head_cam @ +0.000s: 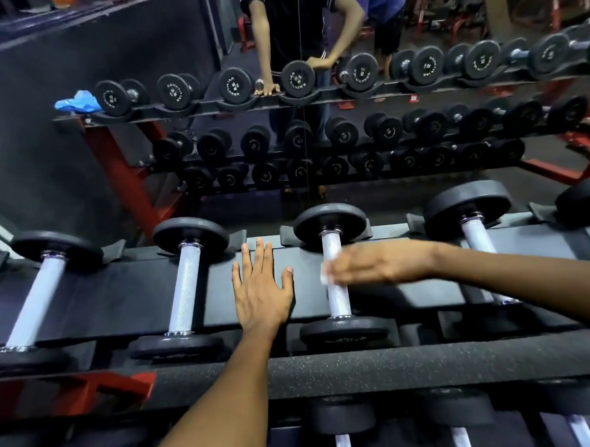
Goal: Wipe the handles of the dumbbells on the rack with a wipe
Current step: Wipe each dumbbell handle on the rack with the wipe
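Several black dumbbells with silver knurled handles lie across the top shelf of the rack (pixel 147 292). My right hand (pixel 371 263) reaches in from the right and holds a white wipe (pixel 324 273) against the handle of the middle dumbbell (pixel 338 299); the hand is blurred. My left hand (pixel 261 286) lies flat with fingers spread on the shelf, between that dumbbell and the one to its left (pixel 187 283). Another dumbbell (pixel 475 231) lies to the right, partly hidden by my right forearm.
A wall mirror behind the rack reflects the rack, a person and a blue bag (pixel 75 102) at its end. A lower shelf (pixel 363 370) with more dumbbells runs along the bottom. The rack's red frame (pixel 90 388) shows at lower left.
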{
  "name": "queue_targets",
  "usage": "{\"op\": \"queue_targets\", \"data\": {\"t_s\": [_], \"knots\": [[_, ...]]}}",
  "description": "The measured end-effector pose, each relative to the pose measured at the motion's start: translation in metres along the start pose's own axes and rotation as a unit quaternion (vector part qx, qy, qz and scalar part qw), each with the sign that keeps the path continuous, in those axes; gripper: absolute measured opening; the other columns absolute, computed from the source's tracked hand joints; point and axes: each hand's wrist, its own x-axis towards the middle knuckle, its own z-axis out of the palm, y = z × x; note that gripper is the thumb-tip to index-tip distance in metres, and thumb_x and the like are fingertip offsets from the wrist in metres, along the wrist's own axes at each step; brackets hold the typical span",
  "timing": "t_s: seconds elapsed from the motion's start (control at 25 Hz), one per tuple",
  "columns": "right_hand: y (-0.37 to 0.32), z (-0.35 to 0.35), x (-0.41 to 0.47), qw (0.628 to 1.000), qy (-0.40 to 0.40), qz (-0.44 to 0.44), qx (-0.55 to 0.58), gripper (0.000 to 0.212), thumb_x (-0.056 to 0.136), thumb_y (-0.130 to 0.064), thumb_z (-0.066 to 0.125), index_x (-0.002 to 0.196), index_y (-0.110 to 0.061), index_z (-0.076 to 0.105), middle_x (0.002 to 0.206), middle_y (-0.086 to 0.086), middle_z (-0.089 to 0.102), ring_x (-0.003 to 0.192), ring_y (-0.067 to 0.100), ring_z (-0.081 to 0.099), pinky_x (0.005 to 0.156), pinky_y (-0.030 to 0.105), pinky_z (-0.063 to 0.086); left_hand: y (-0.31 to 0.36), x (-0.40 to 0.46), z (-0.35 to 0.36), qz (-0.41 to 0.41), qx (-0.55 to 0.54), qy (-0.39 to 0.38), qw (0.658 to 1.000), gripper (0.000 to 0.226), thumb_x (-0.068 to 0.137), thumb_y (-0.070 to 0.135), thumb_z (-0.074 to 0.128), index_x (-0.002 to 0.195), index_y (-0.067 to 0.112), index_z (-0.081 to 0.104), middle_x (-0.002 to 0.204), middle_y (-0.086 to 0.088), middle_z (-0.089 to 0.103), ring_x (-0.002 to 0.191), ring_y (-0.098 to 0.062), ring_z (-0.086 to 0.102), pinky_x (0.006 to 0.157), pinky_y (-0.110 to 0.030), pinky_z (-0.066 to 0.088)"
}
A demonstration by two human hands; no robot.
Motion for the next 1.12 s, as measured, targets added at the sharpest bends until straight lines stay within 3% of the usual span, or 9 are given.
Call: {"op": "queue_targets", "data": {"t_s": [0.08,0.28,0.36,0.4,0.56,0.72,0.84,1.0,1.12], "knots": [[0.013,-0.004,0.005,0.995,0.089,0.041,-0.028,0.043,0.104,-0.014,0.022,0.132,-0.002,0.051,0.139,0.014,0.048,0.132,0.016,0.041,0.115,0.031,0.024,0.001,-0.002,0.0,-0.001,-0.002,0.0,1.0,0.072,0.091,0.054,0.015,0.155,0.022,0.01,0.163,0.007,0.002,0.149,-0.014,-0.01,0.119,-0.035,-0.011],[-0.008,0.003,0.024,0.987,-0.022,-0.121,-0.107,0.036,0.099,-0.013,0.033,0.112,0.002,0.064,0.113,0.015,0.065,0.107,0.028,0.061,0.099,0.036,0.046,0.0,0.0,0.0,-0.003,-0.009,0.001,1.0,0.072,0.09,0.053,0.016,0.155,0.023,0.012,0.163,0.007,0.005,0.149,-0.013,-0.01,0.119,-0.034,-0.011],[0.01,-0.018,0.035,0.989,0.037,-0.044,-0.138,0.033,0.089,-0.005,0.037,0.101,-0.001,0.067,0.102,0.013,0.068,0.099,0.029,0.065,0.091,0.037,0.051,0.0,-0.001,0.0,-0.002,-0.011,-0.003,1.0,0.072,0.09,0.053,0.016,0.155,0.023,0.012,0.163,0.007,0.006,0.149,-0.013,-0.009,0.12,-0.035,-0.01],[0.008,-0.02,0.042,0.988,0.012,-0.005,-0.154,0.031,0.084,-0.003,0.038,0.096,-0.003,0.067,0.098,0.011,0.067,0.096,0.03,0.065,0.088,0.037,0.05,0.0,-0.002,0.0,-0.004,-0.01,-0.004,1.0,0.072,0.09,0.053,0.016,0.155,0.023,0.012,0.163,0.007,0.006,0.149,-0.013,-0.009,0.12,-0.035,-0.01],[-0.033,-0.019,0.066,0.955,-0.288,0.029,-0.063,0.031,0.085,-0.005,0.044,0.108,-0.013,0.063,0.108,0.009,0.065,0.099,0.03,0.06,0.086,0.039,0.049,-0.001,0.0,0.0,-0.002,-0.01,-0.002,1.0,0.072,0.09,0.053,0.017,0.155,0.022,0.013,0.163,0.006,0.006,0.149,-0.013,-0.009,0.119,-0.034,-0.011],[-0.019,-0.035,0.089,0.943,-0.228,0.146,-0.193,0.028,0.086,-0.004,0.045,0.107,-0.005,0.064,0.109,0.012,0.066,0.102,0.032,0.063,0.084,0.041,0.053,-0.001,-0.002,0.0,0.0,-0.015,0.001,1.0,0.07,0.092,0.053,0.017,0.155,0.022,0.015,0.162,0.006,0.008,0.149,-0.013,-0.008,0.12,-0.036,-0.008],[-0.049,-0.028,0.097,0.902,-0.411,0.113,-0.068,0.03,0.09,-0.011,0.045,0.115,-0.011,0.062,0.11,0.009,0.064,0.096,0.027,0.06,0.08,0.033,0.049,-0.001,0.0,0.001,-0.002,-0.022,0.003,1.0,0.068,0.093,0.051,0.024,0.154,0.022,0.016,0.162,0.006,0.01,0.149,-0.013,-0.007,0.12,-0.035,-0.008],[-0.037,-0.041,0.094,0.932,-0.314,0.163,-0.083,0.034,0.089,-0.012,0.044,0.117,-0.013,0.063,0.112,0.009,0.064,0.097,0.028,0.06,0.08,0.033,0.049,-0.002,-0.001,0.002,0.0,-0.03,0.004,1.0,0.069,0.092,0.052,0.022,0.154,0.022,0.017,0.162,0.006,0.01,0.149,-0.013,-0.006,0.12,-0.035,-0.009],[-0.055,-0.027,0.064,0.957,-0.265,0.113,0.031,0.031,0.086,-0.007,0.046,0.109,-0.016,0.064,0.107,0.006,0.067,0.097,0.027,0.06,0.083,0.036,0.05,-0.001,-0.001,0.001,0.0,-0.03,0.006,1.0,0.071,0.091,0.052,0.021,0.154,0.021,0.019,0.162,0.006,0.012,0.149,-0.014,-0.005,0.121,-0.036,-0.008]]}}
